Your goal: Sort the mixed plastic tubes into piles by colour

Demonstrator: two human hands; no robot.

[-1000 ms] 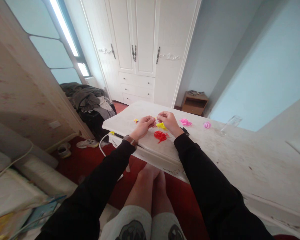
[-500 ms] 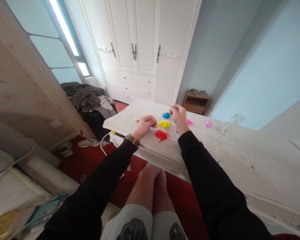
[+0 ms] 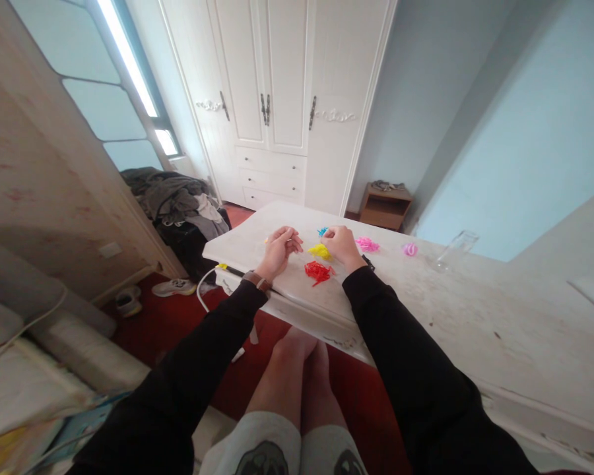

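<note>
My left hand [image 3: 280,251] hovers over the left part of the white table, its fingers loosely curved and a little apart, with nothing I can make out in them. A small yellowish thing [image 3: 266,241] shows just past its edge. My right hand [image 3: 341,245] is closed in a pinch by the blue strands [image 3: 322,232], partly covering them; whatever is between its fingertips is hidden. Under and beside that hand lies a pile of yellow strands [image 3: 319,251]. Nearer me is a pile of red strands [image 3: 319,272]. Pink strands [image 3: 367,245] lie to the right of my right hand.
Farther right on the white table [image 3: 400,290] are a pink-and-white round bundle [image 3: 410,249] and a tilted clear glass vessel [image 3: 456,251]. A black item [image 3: 368,262] sits by my right wrist. A white cable [image 3: 200,293] hangs at the left corner. A wardrobe [image 3: 277,79] stands behind.
My right hand has come down and toward me, now covering part of the blue and yellow piles and uncovering the pink one. My left hand has shifted slightly left and its fingers have loosened.
</note>
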